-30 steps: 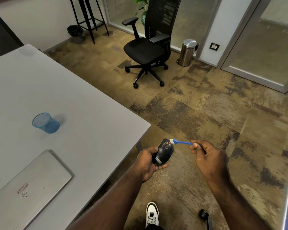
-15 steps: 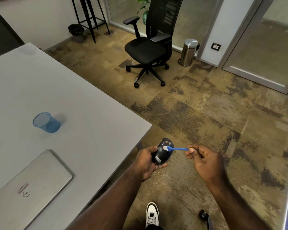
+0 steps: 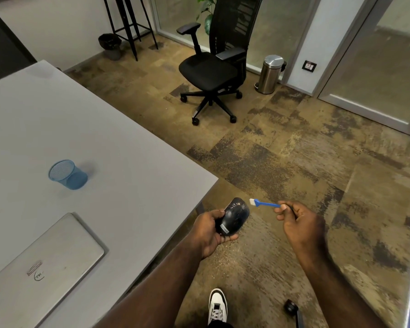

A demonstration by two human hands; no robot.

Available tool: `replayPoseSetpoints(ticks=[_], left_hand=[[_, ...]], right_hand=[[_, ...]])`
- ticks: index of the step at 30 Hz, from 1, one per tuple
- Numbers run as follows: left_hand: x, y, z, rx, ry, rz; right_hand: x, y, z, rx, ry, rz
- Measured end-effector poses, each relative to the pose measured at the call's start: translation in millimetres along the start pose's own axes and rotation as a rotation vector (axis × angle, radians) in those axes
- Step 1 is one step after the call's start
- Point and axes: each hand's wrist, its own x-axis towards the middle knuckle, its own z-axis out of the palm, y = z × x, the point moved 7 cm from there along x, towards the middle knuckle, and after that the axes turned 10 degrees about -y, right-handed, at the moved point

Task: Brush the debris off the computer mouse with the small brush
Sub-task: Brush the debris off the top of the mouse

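left hand (image 3: 207, 235) grips mouse (image 3: 234, 217) off the desk (image 3: 128, 162) corner | right hand (image 3: 298, 223) pinches brush (image 3: 264, 204), bristles just clear of mouse | pale specks on mouse's front end, likely partway done | grit on floor (image 3: 225, 261) below

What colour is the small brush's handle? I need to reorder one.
Blue handle, white bristles, seen in the head view.

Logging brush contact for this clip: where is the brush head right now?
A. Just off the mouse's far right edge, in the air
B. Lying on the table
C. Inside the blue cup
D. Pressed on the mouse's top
A: the small brush, held by the right hand, has its white bristles just clear of the mouse held in the left hand.
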Motion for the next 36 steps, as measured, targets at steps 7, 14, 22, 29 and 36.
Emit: replayPoseSetpoints(ticks=[7,14,22,29,36], left_hand=[[-0.2,1.3,0.5,-0.015,-0.005,0.002],[-1.0,3.9,0.0,-0.010,0.004,0.014],[-1.7,3.3,1.2,-0.027,0.017,0.015],[-1.8,1.4,1.5,-0.016,0.024,0.011],[-4.7,-4.4,3.7,0.002,0.016,-0.005]], right_hand=[[-8.3,-22.1,-0.6,-0.111,-0.041,-0.186],[-14.7,-35.2,-10.3,-0.279,-0.023,-0.232],[-35.6,-59.8,-4.0,-0.238,-0.156,-0.402],[-34.1,-62.4,-10.2,-0.144,-0.117,-0.423],[-17.1,-40.1,-9.3,-0.171,0.014,-0.170]])
